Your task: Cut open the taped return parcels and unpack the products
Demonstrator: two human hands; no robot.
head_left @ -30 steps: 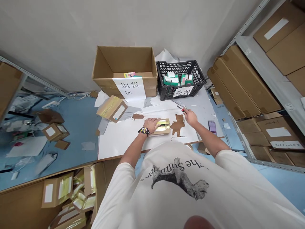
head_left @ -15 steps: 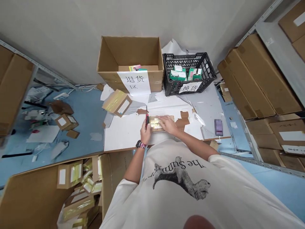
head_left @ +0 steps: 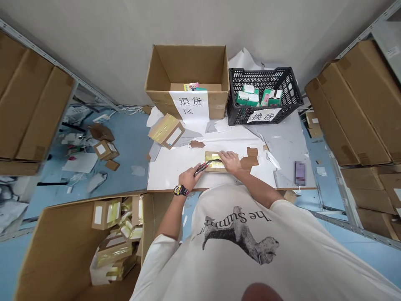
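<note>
A small cardboard box [head_left: 216, 169] with yellow tape lies on the white-covered table [head_left: 166, 173], close to its front edge. Wrapped round a red and black cutter [head_left: 203, 167] is my left hand [head_left: 189, 177], left of the box. The cutter's tip end lies over the tape on the box top. My right hand [head_left: 231, 161] rests on the right part of the box, fingers on its top, holding it. Torn brown cardboard pieces [head_left: 249, 161] lie just right of that hand.
Behind stand a large open carton [head_left: 188, 100] and a black crate [head_left: 266, 113] with green boxes. A taped box [head_left: 167, 130] sits back left, a phone [head_left: 300, 173] at right. Lower left, a big carton [head_left: 59, 246] holds several parcels. Shelves with cartons flank both sides.
The cutter has swung from upright beside the box to slanting over its taped top, as my left hand turned. The view has shifted, so the scene sits further right.
</note>
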